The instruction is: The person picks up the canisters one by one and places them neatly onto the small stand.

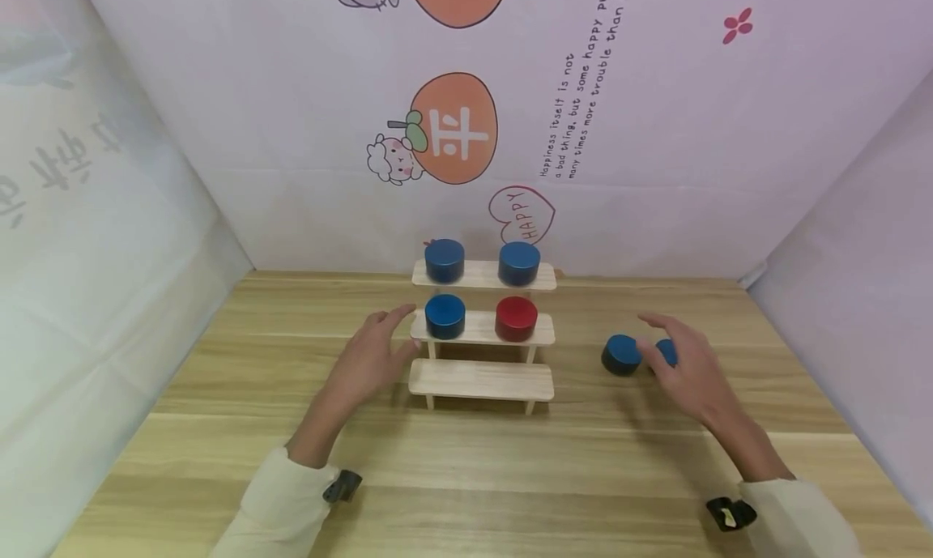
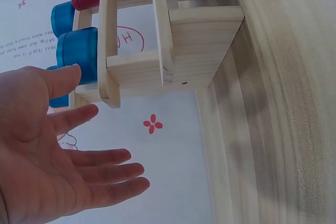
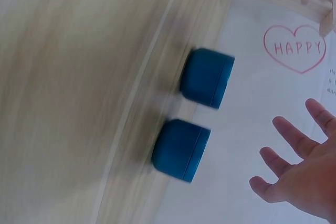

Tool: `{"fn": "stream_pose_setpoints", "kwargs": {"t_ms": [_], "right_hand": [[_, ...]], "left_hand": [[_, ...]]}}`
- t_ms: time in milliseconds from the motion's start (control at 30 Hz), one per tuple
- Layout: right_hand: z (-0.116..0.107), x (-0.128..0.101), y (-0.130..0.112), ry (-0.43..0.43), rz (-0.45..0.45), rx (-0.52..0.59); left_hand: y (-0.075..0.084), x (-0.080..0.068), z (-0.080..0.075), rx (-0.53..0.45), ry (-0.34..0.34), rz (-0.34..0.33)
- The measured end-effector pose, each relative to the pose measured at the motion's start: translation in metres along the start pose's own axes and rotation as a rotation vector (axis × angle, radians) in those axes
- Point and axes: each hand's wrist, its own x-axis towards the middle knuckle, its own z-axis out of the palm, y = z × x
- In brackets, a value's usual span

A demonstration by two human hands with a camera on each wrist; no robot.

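A three-step wooden stand point(image 1: 481, 378) holds small round lidded tins. Two blue tins point(image 1: 445, 261) point(image 1: 520, 263) sit on the top step. On the middle step are a blue tin point(image 1: 445, 316) at left and a red tin point(image 1: 516, 318) at right; the lowest step is bare. My left hand point(image 1: 370, 359) is beside the middle step's left end, fingers spread, holding nothing. Over the table at right hovers my right hand point(image 1: 685, 368), its fingers extended and apart from two blue tins point(image 3: 207, 78) point(image 3: 181, 150). In the head view it partly covers the farther-right one.
The stand is on a wood-grain table point(image 1: 466, 477) close to the printed back sheet point(image 1: 656, 218). White sheets also rise at the left point(image 1: 109, 202) and right point(image 1: 860, 283). Each sleeve carries a small black device, one of them point(image 1: 731, 513) on the right.
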Motion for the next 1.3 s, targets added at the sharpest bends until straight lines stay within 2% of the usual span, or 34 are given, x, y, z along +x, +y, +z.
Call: {"fn": "stream_pose_setpoints", "kwargs": {"t_ms": [467, 733, 1033, 1133, 1300], "right_hand": [[-0.018, 0.001, 0.028, -0.064, 0.003, -0.04], [-0.029, -0.004, 0.043, -0.1, 0.044, 0.003], [-0.043, -0.014, 0.067, -0.098, 0.047, 0.016], [-0.046, -0.018, 0.074, -0.132, 0.06, 0.014], [-0.054, -0.024, 0.086, -0.245, 0.113, 0.049]], "left_hand": [[0.002, -0.013, 0.001, 0.022, -0.016, 0.032], [0.002, -0.019, -0.001, 0.035, -0.029, 0.046], [0.007, -0.023, 0.0, 0.042, -0.047, 0.037], [0.008, -0.025, 0.0, 0.041, -0.048, 0.031], [0.007, -0.029, 0.001, 0.056, -0.039, 0.012]]}}
